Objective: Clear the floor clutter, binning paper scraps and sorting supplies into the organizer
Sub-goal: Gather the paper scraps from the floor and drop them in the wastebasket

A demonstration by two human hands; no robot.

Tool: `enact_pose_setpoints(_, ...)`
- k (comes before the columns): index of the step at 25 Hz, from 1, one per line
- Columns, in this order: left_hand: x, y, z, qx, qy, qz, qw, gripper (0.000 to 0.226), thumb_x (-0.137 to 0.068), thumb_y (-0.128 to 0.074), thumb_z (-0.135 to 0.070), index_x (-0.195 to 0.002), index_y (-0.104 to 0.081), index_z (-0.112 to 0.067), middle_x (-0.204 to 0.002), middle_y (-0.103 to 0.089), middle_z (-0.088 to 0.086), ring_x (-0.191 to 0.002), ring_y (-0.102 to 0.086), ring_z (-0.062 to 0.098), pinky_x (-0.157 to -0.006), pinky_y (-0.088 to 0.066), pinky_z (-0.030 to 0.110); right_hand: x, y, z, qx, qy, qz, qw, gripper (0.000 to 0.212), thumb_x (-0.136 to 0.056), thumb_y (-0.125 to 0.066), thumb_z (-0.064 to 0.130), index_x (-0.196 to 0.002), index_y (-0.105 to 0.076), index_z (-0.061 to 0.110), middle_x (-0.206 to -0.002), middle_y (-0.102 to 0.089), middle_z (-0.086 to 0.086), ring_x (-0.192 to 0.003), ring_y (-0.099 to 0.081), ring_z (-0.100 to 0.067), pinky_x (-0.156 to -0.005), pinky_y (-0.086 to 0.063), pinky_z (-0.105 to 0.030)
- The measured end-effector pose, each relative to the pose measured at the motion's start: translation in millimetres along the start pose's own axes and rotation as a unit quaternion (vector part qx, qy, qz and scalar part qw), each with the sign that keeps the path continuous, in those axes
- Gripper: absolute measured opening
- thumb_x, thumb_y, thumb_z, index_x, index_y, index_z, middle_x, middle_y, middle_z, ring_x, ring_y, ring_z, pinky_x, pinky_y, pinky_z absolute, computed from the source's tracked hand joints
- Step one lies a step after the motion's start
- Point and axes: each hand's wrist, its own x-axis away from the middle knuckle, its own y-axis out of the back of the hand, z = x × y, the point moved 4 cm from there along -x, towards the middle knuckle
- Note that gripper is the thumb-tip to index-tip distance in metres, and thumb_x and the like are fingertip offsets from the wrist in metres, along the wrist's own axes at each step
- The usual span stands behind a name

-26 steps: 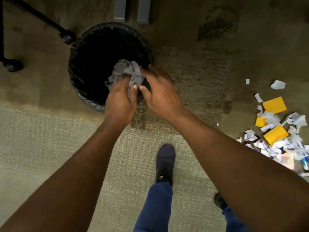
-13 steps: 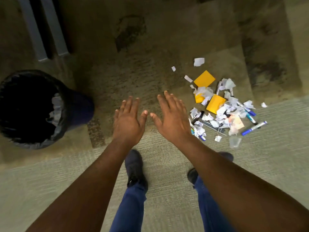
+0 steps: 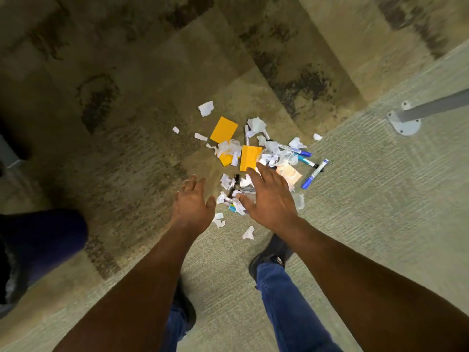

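**Hands reach the clutter pile**

Both hands have swung away from the bin, now cut off at the left edge (image 3: 38, 250), toward the scraps. Left hand (image 3: 194, 204) and right hand (image 3: 269, 199) hover with each grip spread and empty. Paper scraps (image 3: 228, 148), yellow notes (image 3: 223, 129) and markers (image 3: 314, 172) lie just beyond the right fingertips; bare carpet (image 3: 114, 148) spreads left of the left hand.

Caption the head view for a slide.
Both open hands, left and right, reach toward floor clutter: paper scraps, yellow pads, markers.
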Motion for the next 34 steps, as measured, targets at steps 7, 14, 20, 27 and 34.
enact_pose_setpoints(7, -77.0, -38.6, -10.0, -0.022, -0.044, 0.031, 0.998, 0.06, -0.091, -0.055, -0.027, -0.145, -0.035, -0.008, -0.152, -0.033, 0.017, -0.137, -0.032, 0.035, -0.112, -0.031, 0.042, -34.6, -40.6, -65.9, -0.004, -0.068, 0.026, 0.997, 0.082, -0.083, -0.06, 0.055, -0.149, -0.021, 0.023, -0.158, -0.018, -0.005, -0.144, -0.019, -0.027, -0.111, -0.031, -0.047)
enact_pose_setpoints(14, -205.9, -81.6, 13.1, -0.067, -0.14, 0.026, 0.988, 0.069, -0.083, -0.066, -0.023, -0.145, -0.036, -0.018, -0.147, -0.036, 0.017, -0.135, -0.035, 0.032, -0.105, -0.034, 0.036, -121.3, -99.3, -144.8, 0.013, -0.201, 0.024, 0.979, 0.113, -0.063, -0.073, 0.067, -0.149, -0.01, 0.03, -0.16, -0.009, -0.006, -0.142, -0.021, -0.035, -0.1, -0.039, -0.058)
enact_pose_setpoints(20, -265.3, -133.7, 15.8, -0.137, -0.166, 0.062, 0.975, 0.095, -0.074, -0.074, -0.049, -0.15, -0.021, -0.032, -0.15, -0.018, 0.018, -0.132, -0.03, 0.04, -0.101, -0.04, 0.045, -175.8, -150.8, -168.2, 0.054, -0.195, 0.078, 0.976, 0.132, -0.049, -0.082, 0.067, -0.148, 0.001, 0.037, -0.156, -0.009, -0.012, -0.133, -0.032, -0.044, -0.091, -0.044, -0.058)
enact_pose_setpoints(27, -283.8, -162.0, -2.3, -0.198, -0.204, -0.003, 0.959, 0.05, -0.088, -0.062, -0.039, -0.132, -0.047, -0.021, -0.135, -0.036, 0.019, -0.116, -0.041, 0.04, -0.091, -0.038, 0.045, -191.3, -166.6, -168.5, 0.084, -0.172, 0.013, 0.981, 0.084, -0.074, -0.077, 0.046, -0.14, -0.029, 0.027, -0.144, -0.028, -0.02, -0.121, -0.044, -0.042, -0.087, -0.05, -0.048)
enact_pose_setpoints(34, -277.9, -160.4, 1.2, -0.123, -0.235, -0.012, 0.964, 0.02, -0.094, -0.048, -0.007, -0.108, -0.059, 0.001, -0.117, -0.053, 0.022, -0.106, -0.05, 0.036, -0.083, -0.034, 0.041, -180.4, -157.5, -156.7, 0.134, -0.108, -0.019, 0.985, 0.032, -0.094, -0.05, 0.007, -0.125, -0.055, 0.011, -0.132, -0.047, -0.02, -0.112, -0.052, -0.035, -0.078, -0.049, -0.039)
